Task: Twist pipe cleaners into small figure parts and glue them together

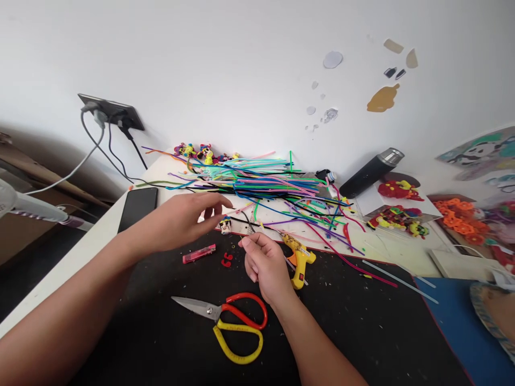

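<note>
My left hand [189,219] hovers above the back edge of the black mat, thumb and fingers apart, with nothing visible between them. Just beyond its fingertips is a small doll head [226,225] with a white face and blue top. My right hand [265,262] is closed in a pinch; what its fingertips hold, if anything, is too small to make out. A thin dark curved strand [246,219] shows just behind those fingertips. Small red curled pieces [227,260] lie on the mat between my hands. Beside my right hand rests a yellow glue gun [298,260].
Scissors [219,313] with red and yellow handles lie on the black mat [161,343]. A pink-red clip-like tool [199,253], phone [139,208], pipe cleaners [273,185] and dark flask [368,174] surround the work area. Another person's arm [497,311] is at right.
</note>
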Demonstrator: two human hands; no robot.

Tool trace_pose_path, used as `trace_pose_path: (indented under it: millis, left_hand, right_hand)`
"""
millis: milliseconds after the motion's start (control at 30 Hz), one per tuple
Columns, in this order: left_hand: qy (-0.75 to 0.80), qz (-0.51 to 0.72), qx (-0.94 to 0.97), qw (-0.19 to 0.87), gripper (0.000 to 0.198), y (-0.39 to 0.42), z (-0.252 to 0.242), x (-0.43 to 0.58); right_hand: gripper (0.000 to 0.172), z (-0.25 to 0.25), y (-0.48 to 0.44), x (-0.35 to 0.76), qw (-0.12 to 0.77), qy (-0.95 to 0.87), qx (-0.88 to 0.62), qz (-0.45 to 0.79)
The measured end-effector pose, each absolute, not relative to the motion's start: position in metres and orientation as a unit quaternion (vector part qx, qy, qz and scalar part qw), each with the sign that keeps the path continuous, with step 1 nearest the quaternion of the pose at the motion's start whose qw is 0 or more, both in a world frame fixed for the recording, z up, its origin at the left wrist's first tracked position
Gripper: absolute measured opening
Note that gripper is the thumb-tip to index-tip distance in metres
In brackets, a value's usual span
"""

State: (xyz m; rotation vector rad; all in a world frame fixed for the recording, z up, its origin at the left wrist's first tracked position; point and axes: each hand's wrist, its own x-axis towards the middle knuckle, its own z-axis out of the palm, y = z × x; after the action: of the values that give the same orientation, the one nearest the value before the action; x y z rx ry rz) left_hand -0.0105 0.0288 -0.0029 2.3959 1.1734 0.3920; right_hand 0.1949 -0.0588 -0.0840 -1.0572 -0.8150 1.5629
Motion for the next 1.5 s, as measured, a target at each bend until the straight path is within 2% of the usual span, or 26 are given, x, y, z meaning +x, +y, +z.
trace_pose_path:
  millis: [133, 267, 367, 500, 700, 867, 1033, 1167, 1267, 1500]
  left_hand:
    - [0.366, 0.108, 0.888, 0.257, 0.046, 0.027, -0.006, -0.008]
    - [0.417, 0.148, 0.874, 0.2, 0.04, 0.029, -0.008, -0.01]
    - [0.422, 0.16, 0.866, 0.215, 0.039, 0.029, -0.005, -0.013]
    - [0.366, 0.115, 0.885, 0.263, 0.044, 0.025, -0.006, -0.008]
    - [0.424, 0.134, 0.873, 0.199, 0.041, 0.028, -0.012, -0.007]
    - [0.411, 0.146, 0.862, 0.26, 0.035, 0.027, -0.005, -0.008]
    - [0.45, 0.141, 0.846, 0.247, 0.051, 0.03, -0.005, -0.008]
    - [0.409, 0.173, 0.849, 0.287, 0.039, 0.031, -0.006, -0.011]
    - [0.362, 0.152, 0.858, 0.33, 0.038, 0.028, -0.007, -0.008]
    - [0.323, 0.133, 0.872, 0.344, 0.025, 0.022, -0.011, 0.004]
  right_hand:
    - [0.037, -0.087, -0.059, 0.194, 0.52, -0.336, -0.434, 0.654]
    - [0.036, -0.087, -0.058, 0.195, 0.522, -0.334, -0.439, 0.651]
    - [0.036, -0.087, -0.058, 0.196, 0.518, -0.337, -0.437, 0.653]
    - [0.034, -0.088, -0.059, 0.195, 0.519, -0.34, -0.431, 0.655]
    - [0.034, -0.09, -0.059, 0.195, 0.517, -0.346, -0.438, 0.649]
    - [0.036, -0.089, -0.059, 0.195, 0.51, -0.348, -0.442, 0.651]
    - [0.036, -0.086, -0.058, 0.196, 0.516, -0.346, -0.445, 0.645]
    - [0.035, -0.085, -0.059, 0.196, 0.517, -0.346, -0.441, 0.647]
    - [0.036, -0.085, -0.059, 0.195, 0.52, -0.342, -0.439, 0.648]
    - [0.039, -0.087, -0.059, 0.195, 0.519, -0.343, -0.436, 0.65]
